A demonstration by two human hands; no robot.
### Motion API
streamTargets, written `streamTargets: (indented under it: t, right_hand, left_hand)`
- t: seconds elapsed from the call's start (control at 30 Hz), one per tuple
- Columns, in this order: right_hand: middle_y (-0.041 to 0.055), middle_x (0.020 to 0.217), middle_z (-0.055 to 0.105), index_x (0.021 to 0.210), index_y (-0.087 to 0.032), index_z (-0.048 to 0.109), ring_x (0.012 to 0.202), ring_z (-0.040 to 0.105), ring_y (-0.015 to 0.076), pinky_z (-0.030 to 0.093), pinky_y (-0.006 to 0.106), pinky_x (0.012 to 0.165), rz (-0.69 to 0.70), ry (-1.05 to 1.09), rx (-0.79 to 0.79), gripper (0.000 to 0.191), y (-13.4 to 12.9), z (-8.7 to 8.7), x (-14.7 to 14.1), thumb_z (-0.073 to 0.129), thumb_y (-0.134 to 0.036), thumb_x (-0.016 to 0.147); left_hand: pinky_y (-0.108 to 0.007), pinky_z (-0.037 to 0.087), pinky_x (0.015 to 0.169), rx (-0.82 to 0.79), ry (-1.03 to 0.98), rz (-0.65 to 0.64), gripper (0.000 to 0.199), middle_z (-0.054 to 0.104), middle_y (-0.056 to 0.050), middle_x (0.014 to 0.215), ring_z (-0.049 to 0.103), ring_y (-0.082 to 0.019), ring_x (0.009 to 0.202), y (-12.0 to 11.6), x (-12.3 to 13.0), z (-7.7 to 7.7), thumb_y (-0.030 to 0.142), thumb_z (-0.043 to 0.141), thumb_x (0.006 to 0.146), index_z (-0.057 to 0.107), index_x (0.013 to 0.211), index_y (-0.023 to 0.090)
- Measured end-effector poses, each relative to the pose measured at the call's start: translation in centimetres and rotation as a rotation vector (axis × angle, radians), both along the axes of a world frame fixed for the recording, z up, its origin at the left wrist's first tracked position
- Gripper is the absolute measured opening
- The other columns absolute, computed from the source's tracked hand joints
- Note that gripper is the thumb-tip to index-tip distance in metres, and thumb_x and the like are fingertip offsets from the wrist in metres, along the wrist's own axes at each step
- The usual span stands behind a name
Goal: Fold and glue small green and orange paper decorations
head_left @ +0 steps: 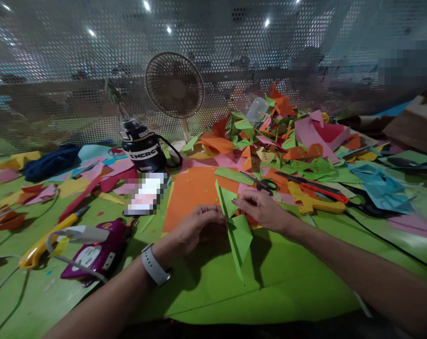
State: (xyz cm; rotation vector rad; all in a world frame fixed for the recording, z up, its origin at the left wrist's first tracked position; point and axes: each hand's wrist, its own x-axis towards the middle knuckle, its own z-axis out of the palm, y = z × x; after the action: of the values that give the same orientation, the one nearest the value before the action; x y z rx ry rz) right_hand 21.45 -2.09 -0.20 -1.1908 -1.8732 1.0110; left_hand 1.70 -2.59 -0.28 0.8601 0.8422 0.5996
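Observation:
A folded piece of green paper [239, 238] with pointed ends is held up in front of me, over the near part of the table. My left hand [202, 223], below a wrist with a grey watch [155, 264], pinches its left edge near the middle. From the other side my right hand [258, 208] grips the same paper by its upper right flap, thumb and fingers together. Parts of the fingertips are hidden behind the paper. Beneath and beyond the hands lies a flat orange sheet [190, 188]. Black-handled scissors [266, 184] rest just past my right hand.
A yellow glue gun [314, 202] and red-black cutter [319, 186] lie right. Left are a phone [146, 194], purple device [100, 249] and yellow-handled tool [47, 240] with cables. Behind stand a bottle [143, 148], a fan [174, 84] and a heap of coloured paper [266, 136].

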Motion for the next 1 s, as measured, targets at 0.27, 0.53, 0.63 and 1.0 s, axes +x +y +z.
streamTargets:
  t: [0.27, 0.53, 0.63, 1.0]
  right_hand:
    - [-0.0038, 0.058, 0.040, 0.060, -0.021, 0.043, 0.057, 0.037, 0.0118, 0.031, 0.027, 0.055, -0.104, 0.010, 0.064, 0.042, -0.3, 0.3, 0.3, 0.052, -0.052, 0.087]
    - [0.0030, 0.063, 0.058, 0.061, -0.018, 0.056, 0.062, 0.053, 0.0152, 0.042, 0.031, 0.065, -0.146, 0.197, -0.198, 0.055, -0.5, 0.8, 0.2, 0.040, -0.064, 0.088]
    - [0.0011, 0.064, 0.056, 0.065, -0.018, 0.055, 0.061, 0.051, 0.0135, 0.041, 0.029, 0.061, -0.067, 0.207, -0.229, 0.051, -0.9, 1.3, -0.1, 0.048, -0.065, 0.084]
    - [-0.0036, 0.055, 0.052, 0.065, -0.019, 0.053, 0.050, 0.047, 0.0103, 0.037, 0.025, 0.047, -0.102, 0.226, -0.211, 0.041, -0.8, 0.2, -0.6, 0.072, -0.055, 0.067]
  left_hand:
    - [-0.022, 0.047, 0.056, 0.014, -0.008, -0.053, 0.021, 0.065, 0.000, 0.063, 0.059, -0.009, 0.055, -0.1, 0.3, -0.2, 0.031, 0.079, 0.068, 0.067, 0.070, 0.014]
    - [-0.016, 0.041, 0.048, 0.051, -0.043, -0.052, 0.028, 0.057, 0.005, 0.056, 0.049, -0.003, 0.046, 0.2, 0.3, -0.3, 0.032, 0.084, 0.063, 0.063, 0.065, 0.013]
    - [-0.017, 0.043, 0.048, 0.050, -0.036, 0.001, 0.031, 0.056, 0.005, 0.056, 0.050, -0.004, 0.047, 0.3, 0.3, 0.0, 0.035, 0.085, 0.061, 0.063, 0.065, 0.014]
    - [-0.020, 0.046, 0.053, 0.018, -0.025, 0.022, 0.029, 0.066, 0.001, 0.063, 0.058, -0.008, 0.052, 0.3, 0.1, 0.0, 0.037, 0.083, 0.063, 0.068, 0.073, 0.015]
